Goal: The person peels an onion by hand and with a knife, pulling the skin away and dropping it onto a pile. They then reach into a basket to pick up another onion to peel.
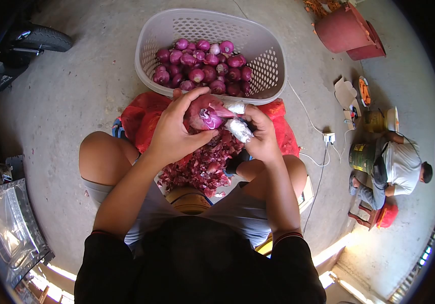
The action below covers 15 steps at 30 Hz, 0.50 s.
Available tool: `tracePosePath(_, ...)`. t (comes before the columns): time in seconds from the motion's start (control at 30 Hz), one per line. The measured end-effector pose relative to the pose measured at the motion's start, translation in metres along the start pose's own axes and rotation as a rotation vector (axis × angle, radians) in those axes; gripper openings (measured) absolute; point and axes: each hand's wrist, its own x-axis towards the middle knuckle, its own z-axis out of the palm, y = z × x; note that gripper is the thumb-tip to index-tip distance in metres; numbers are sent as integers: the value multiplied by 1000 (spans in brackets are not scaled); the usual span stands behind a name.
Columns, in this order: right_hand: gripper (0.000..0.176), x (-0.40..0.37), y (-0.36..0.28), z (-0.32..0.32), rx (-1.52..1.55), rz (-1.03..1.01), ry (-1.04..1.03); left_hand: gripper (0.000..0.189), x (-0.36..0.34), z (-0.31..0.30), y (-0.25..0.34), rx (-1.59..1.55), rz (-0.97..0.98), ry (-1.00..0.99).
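Observation:
A red onion (204, 112) is gripped in my left hand (177, 126), fingers over its far side and thumb below. On my right hand (260, 134), the thumb and forefinger are wrapped in white material. These wrapped fingertips close on a strip of onion skin (222, 110) that stretches out from the onion's right side. Beneath both hands lies a heap of loose onion skins (202, 169). Just beyond, a grey plastic basket (149, 45) holds many peeled-looking purple onions (210, 74). Whether my right hand also holds a small blade is hidden.
Red mesh sacking (139, 119) spreads under the basket's near edge. Cables and a white power socket (328, 137) lie on the floor to the right. Further right, a person (399, 164) sits by buckets. Red tubs (344, 30) stand at upper right, a motorbike wheel (45, 38) at upper left.

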Motion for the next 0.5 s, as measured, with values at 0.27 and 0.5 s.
tracePosePath(0.27, 33, 0, 3, -2, 127, 28, 9, 69, -1, 2, -2, 12, 102, 41)
tracePosePath(0.5, 34, -1, 5, -6, 117, 75, -12, 66, 1, 5, -1, 51, 211, 90)
